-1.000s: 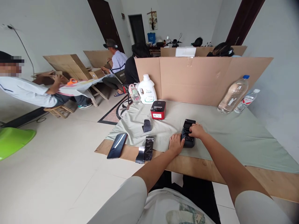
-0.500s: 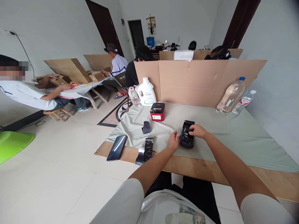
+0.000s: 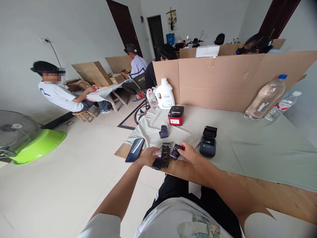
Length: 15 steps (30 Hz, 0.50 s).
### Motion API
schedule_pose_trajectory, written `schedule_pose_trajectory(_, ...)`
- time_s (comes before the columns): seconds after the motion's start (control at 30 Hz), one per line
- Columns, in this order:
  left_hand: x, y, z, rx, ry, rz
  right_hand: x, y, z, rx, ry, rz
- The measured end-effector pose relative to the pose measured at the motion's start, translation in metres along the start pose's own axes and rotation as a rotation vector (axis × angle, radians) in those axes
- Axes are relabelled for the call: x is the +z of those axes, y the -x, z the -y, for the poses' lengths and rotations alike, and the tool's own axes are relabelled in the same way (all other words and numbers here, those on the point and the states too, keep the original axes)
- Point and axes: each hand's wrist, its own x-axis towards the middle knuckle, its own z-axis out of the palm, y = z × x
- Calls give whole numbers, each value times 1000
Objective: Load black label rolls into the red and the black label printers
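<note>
My right hand [image 3: 188, 151] holds a small black roll [image 3: 175, 152] just above the table's front edge. My left hand [image 3: 148, 156] rests against the end of a strip of black glossy labels [image 3: 163, 156] lying at the edge, fingers on it. A dark grey label printer [image 3: 208, 142] with its lid up stands to the right of both hands, untouched. A red and black printer [image 3: 175, 116] sits farther back, and a small black roll [image 3: 163, 131] lies in front of it.
A phone [image 3: 135, 150] lies at the table's left front corner. A white jug [image 3: 164, 96], a small bottle [image 3: 153, 100] and two water bottles [image 3: 266, 98] stand by the cardboard screen [image 3: 230, 81]. Other people sit at tables to the left. A green basin [image 3: 39, 147] and a fan [image 3: 13, 130] are on the floor.
Both hands left the dark grey printer and moved left to the black label strip. My right hand now holds a small black roll. The camera turned left.
</note>
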Motion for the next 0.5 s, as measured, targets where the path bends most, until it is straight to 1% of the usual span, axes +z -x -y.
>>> schedule_pose_trajectory(0.03,5,4,0,40,-31,13,7,-4,5,8,33,-7)
schedule_pose_trajectory(0.1,13,9,-4,65,-86,-4,15,-11,10,22,82,-26)
schedule_pose_trajectory(0.17,12,13,-8,31,-99,-1,20,-16,12,32,102,-42)
schedule_pose_trajectory(0.2,7,16,-9,2,-81,24,22,-18,12,38,111,-49)
schedule_pose_trajectory(0.27,-9,23,-7,-68,-2,108,26,-21,10,48,119,-58)
schedule_pose_trajectory(0.33,-31,31,-2,-130,105,181,31,-23,7,45,113,-58)
schedule_pose_trajectory(0.37,-42,35,-1,-138,170,200,33,-24,6,37,105,-53)
schedule_pose_trajectory(0.43,-61,39,-1,-97,333,215,35,-24,5,8,78,-41)
schedule_pose_trajectory(0.5,-71,38,-8,-24,521,230,34,-22,4,-26,46,-48)
